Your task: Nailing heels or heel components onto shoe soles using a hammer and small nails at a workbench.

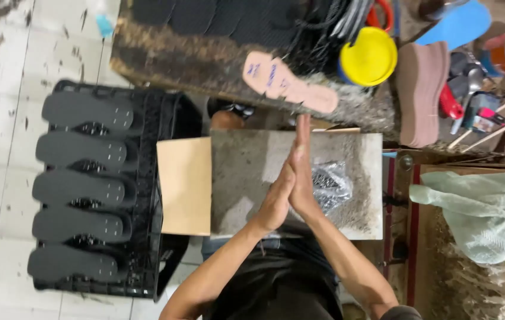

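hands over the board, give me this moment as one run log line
left hand: flat against right | right hand: flat against left | nothing seen between | under: grey board | plastic bag beside

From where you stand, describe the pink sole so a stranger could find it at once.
Start at the grey slab beneath the pressed-together left hand and right hand. Just beyond the fingertips, on the dark workbench, lies the pink sole. It is the only pale pink one, left of the yellow lid.
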